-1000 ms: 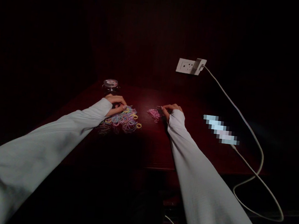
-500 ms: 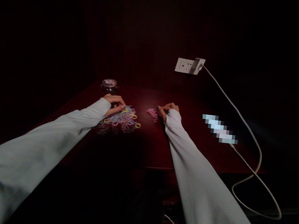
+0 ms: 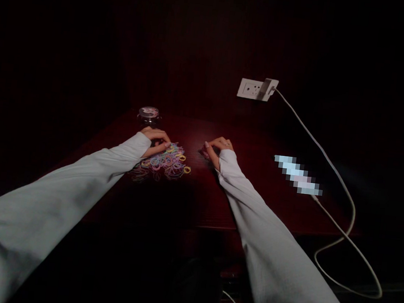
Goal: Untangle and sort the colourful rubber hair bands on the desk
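Observation:
A pile of small coloured elastic bands lies on the dark red table. My left hand rests at the pile's far left edge with its fingers curled on the bands. My right hand is curled over a small heap of pink bands, which it mostly hides. Both arms wear pale long sleeves. What each hand's fingers grip is too small to make out.
A small clear jar with a lid stands behind my left hand. A phone lies at the right, cabled to a charger in the wall socket. The white cable loops off the table's right edge.
My right hand has slid left onto the pink heap, now mostly covering it. My left hand has stayed at the coloured pile.

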Demonstrator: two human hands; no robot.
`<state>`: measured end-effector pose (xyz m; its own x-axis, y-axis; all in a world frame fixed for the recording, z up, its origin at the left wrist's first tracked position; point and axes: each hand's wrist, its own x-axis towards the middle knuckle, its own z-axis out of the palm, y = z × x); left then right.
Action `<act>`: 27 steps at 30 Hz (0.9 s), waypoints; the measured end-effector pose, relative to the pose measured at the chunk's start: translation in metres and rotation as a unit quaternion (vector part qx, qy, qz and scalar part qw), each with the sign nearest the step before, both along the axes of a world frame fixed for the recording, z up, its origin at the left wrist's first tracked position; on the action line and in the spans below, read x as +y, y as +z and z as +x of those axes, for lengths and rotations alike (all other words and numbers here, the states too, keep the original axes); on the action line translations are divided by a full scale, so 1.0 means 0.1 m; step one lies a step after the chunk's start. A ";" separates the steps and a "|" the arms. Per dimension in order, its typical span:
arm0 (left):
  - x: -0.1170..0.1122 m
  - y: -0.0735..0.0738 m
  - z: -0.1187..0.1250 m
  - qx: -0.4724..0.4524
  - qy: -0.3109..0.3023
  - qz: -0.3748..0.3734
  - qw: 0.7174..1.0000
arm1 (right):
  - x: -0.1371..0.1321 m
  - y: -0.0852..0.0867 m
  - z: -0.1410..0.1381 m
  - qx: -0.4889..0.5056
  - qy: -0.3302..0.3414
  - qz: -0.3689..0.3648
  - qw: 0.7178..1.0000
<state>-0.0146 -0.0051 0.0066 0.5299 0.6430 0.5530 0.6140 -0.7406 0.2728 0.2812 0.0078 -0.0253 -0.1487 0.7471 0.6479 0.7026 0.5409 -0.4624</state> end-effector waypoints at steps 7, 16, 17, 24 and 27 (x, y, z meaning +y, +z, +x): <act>-0.02 0.01 0.01 0.002 0.007 -0.004 1.000 | -0.13 0.04 -0.22 0.002 0.089 -0.030 0.996; 0.03 -0.04 -0.01 -0.056 0.031 0.019 0.998 | -0.17 0.02 -0.31 -0.034 0.103 -0.045 0.993; 0.05 -0.05 -0.02 -0.061 0.036 0.018 0.997 | -0.18 0.01 -0.34 -0.039 0.103 -0.047 0.993; 0.08 -0.06 -0.07 -0.048 0.090 0.051 0.993 | -0.22 0.02 -0.56 -0.076 0.110 -0.053 0.990; 0.09 -0.07 -0.08 -0.027 0.094 0.064 0.993 | -0.25 0.03 -0.66 -0.088 0.117 -0.052 0.988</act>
<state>-0.0224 0.0040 -0.0005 0.3756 0.6499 0.6607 0.7314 -0.6457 0.2193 0.2154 -0.0169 -0.0224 -0.4284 0.7407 0.5176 0.6387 0.6534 -0.4065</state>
